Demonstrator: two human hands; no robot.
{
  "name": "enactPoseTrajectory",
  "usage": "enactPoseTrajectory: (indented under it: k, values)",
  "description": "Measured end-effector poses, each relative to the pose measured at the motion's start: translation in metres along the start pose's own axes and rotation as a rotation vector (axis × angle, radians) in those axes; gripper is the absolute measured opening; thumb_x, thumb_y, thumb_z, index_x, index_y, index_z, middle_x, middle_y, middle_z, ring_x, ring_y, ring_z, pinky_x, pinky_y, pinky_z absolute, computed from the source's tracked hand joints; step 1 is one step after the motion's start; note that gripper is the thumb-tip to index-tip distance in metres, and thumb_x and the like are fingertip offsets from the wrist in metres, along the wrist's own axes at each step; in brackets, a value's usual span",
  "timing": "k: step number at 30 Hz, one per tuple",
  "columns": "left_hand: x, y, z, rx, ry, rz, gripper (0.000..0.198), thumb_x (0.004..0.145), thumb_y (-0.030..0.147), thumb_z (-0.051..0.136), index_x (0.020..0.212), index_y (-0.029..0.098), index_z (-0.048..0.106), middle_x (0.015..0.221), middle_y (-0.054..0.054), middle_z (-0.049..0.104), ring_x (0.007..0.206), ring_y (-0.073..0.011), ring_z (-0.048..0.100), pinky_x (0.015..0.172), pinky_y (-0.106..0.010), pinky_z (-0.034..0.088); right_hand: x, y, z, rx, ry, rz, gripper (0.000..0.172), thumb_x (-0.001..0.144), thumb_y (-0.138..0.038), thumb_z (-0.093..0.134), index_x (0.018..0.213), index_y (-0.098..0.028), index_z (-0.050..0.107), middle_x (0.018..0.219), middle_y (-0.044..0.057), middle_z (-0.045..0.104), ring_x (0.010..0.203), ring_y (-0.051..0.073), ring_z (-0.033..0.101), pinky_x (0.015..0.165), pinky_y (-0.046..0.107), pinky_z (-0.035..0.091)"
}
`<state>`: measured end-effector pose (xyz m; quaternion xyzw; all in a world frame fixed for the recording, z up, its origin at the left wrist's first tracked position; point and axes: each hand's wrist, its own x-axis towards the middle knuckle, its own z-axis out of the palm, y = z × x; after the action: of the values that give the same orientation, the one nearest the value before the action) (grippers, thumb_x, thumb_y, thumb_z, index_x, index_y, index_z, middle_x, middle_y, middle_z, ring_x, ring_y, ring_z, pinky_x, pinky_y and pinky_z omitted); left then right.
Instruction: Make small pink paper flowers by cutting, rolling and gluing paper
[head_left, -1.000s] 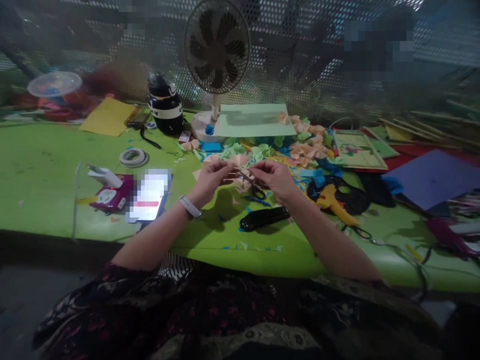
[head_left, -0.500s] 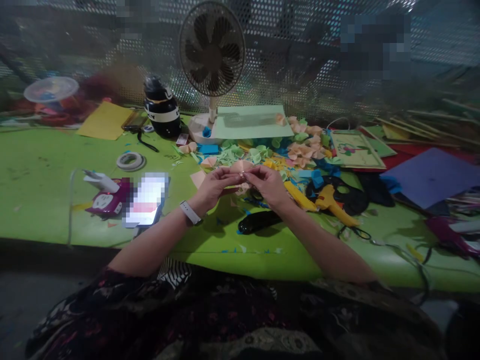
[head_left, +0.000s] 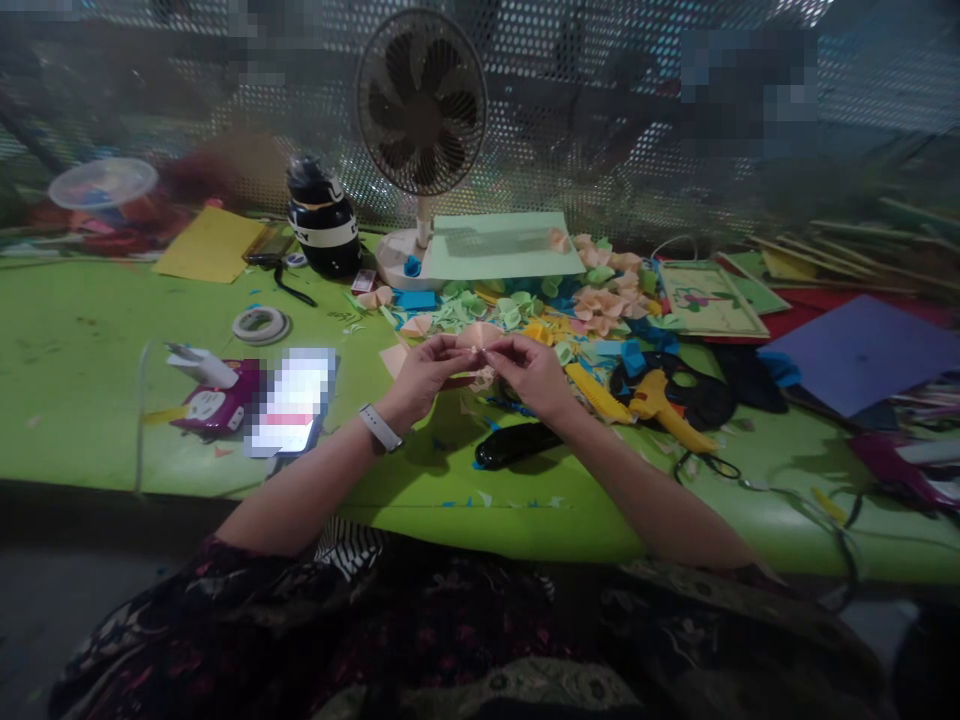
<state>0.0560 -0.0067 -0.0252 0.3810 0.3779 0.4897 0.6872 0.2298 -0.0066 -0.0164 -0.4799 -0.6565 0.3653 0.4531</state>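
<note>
Between my two hands is a small peach paper piece (head_left: pixel 481 334), pinched at its lower edge with its top fanning upward. My left hand (head_left: pixel 429 375), with a pale band on the wrist, closes thumb and fingers on it from the left. From the other side my right hand (head_left: pixel 534 378) grips it the same way, fingertips almost meeting the left ones. The folds under the fingertips are hidden. Below the right hand lies a black stapler-like tool (head_left: pixel 516 445). Cut paper petals in green (head_left: pixel 517 308) and peach (head_left: pixel 604 308) are heaped just beyond the hands.
On the right lie a yellow glue gun (head_left: pixel 664 405) with a cord and a purple sheet (head_left: pixel 862 352). To the left are a phone (head_left: pixel 294 400), a tape roll (head_left: pixel 260 324) and a purple power strip (head_left: pixel 225 400). A fan (head_left: pixel 421 105) and a black bottle (head_left: pixel 324 225) stand behind.
Both hands have shifted very slightly, still pinching the peach paper piece. The fingertips have moved a little along its lower edge. The things on the table lie as before.
</note>
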Motion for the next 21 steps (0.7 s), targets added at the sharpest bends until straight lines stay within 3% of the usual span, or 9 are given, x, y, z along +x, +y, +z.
enactPoseTrajectory:
  k: [11,21]
  values:
    - [-0.001,0.002,0.001,0.027,-0.003,0.038,0.038,0.061,0.028,0.091,0.085,0.015,0.065,0.081,-0.002,0.074,0.08,-0.0161,0.073,0.071,-0.027,0.057,-0.001,-0.001,0.0,-0.017,-0.009,-0.015,0.021,0.077,-0.038,0.065,0.085,-0.018,0.068,0.084,0.006,0.072,0.073,0.017,0.064,0.071,0.033,0.051]
    - [0.002,-0.001,0.001,0.104,0.008,0.156,0.032,0.065,0.021,0.087,0.088,0.014,0.065,0.078,-0.002,0.074,0.074,-0.0126,0.071,0.077,-0.028,0.057,-0.007,-0.01,-0.001,-0.172,0.027,-0.087,0.018,0.078,-0.037,0.065,0.083,-0.02,0.067,0.084,0.005,0.071,0.068,0.015,0.061,0.066,0.031,0.052]
